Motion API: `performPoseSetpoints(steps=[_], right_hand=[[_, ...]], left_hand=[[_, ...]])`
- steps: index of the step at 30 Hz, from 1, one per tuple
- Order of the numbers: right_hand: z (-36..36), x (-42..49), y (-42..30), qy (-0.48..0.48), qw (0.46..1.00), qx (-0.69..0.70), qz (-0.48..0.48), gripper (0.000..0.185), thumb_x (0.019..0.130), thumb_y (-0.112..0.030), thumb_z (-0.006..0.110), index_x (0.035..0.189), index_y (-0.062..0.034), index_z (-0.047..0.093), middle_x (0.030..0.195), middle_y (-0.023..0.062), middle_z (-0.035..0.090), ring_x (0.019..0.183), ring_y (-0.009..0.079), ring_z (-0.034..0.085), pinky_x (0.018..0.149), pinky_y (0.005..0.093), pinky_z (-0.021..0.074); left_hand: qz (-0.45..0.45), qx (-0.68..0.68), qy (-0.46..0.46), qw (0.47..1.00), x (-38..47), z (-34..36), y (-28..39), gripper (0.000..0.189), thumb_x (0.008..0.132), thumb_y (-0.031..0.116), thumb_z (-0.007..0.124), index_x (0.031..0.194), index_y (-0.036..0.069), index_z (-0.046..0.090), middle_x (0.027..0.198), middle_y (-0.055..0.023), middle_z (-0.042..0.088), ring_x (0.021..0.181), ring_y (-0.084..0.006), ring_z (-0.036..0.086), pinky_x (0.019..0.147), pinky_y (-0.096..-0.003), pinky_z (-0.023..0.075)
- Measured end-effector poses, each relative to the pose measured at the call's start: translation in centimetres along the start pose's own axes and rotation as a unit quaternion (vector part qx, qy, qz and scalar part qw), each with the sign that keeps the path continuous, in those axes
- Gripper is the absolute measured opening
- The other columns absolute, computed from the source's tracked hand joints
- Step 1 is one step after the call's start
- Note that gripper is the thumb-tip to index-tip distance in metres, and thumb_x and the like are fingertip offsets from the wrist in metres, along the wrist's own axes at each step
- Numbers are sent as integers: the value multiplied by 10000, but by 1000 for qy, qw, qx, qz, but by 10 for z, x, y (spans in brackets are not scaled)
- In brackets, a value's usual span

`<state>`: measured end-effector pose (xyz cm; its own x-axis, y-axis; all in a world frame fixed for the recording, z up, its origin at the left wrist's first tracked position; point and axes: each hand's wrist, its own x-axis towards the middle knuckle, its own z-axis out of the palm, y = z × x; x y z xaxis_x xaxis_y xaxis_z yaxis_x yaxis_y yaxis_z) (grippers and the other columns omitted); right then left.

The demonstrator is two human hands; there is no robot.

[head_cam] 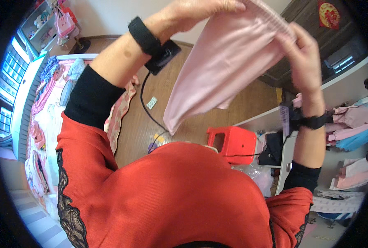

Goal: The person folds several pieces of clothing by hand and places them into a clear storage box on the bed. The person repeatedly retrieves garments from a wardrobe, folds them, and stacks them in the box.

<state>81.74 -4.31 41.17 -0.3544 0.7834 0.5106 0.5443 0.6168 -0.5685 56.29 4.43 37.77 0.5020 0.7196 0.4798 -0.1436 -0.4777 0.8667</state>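
Note:
Both my hands hold up a light pink garment by its gathered elastic edge in the head view. At the top, my left hand pinches one end of that edge, the thumb lying on the cloth. Farther right, my right hand grips the other end between thumb and fingers, slightly blurred. The cloth hangs down between them and narrows to a corner above the wooden floor. Black straps with dark devices sit on both wrists, and cables run from them.
A bed with scattered clothes stands on the left. A red plastic stool is on the floor in front of me. Open shelves with folded clothes stand on the right. A black cable hangs beside my left arm.

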Motion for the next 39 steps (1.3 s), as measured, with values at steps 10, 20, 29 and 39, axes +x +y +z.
performPoseSetpoints(steps=[10, 20, 29, 39], right_hand=[[27, 36, -9, -12, 978, 192, 77, 245, 845, 90, 656, 1036, -39, 574, 914, -7, 608, 851, 85, 599, 781, 218, 493], [42, 15, 9, 56, 970, 235, 35, 438, 772, 121, 538, 1193, 6, 574, 1084, 36, 633, 1004, 119, 601, 877, 245, 479], [35, -32, 17, 17, 988, 151, 25, 477, 870, 13, 546, 1347, 33, 531, 1278, 77, 605, 1186, 141, 570, 1016, 277, 451], [4, -120, -53, -409, 865, 288, 28, 412, 787, -166, 768, 1146, 14, 673, 1224, 156, 597, 1071, 281, 617, 903, 366, 496]], left_hand=[[48, 2, 55, 997, -19, -23, -26, 141, 947, 54, 627, 1051, 9, 710, 966, 11, 689, 872, -77, 603, 822, -260, 500], [38, 9, 48, 998, -32, -11, -35, 41, 943, 0, 608, 955, 28, 635, 904, 38, 625, 859, -67, 578, 792, -241, 491], [38, 52, 37, 997, -67, 11, -20, 174, 976, 116, 642, 1097, -8, 636, 963, -18, 668, 880, -96, 618, 805, -261, 522], [171, 32, -312, 934, -175, 41, 65, 124, 935, 71, 622, 830, 45, 683, 793, -143, 674, 666, -284, 690, 608, -350, 589]])
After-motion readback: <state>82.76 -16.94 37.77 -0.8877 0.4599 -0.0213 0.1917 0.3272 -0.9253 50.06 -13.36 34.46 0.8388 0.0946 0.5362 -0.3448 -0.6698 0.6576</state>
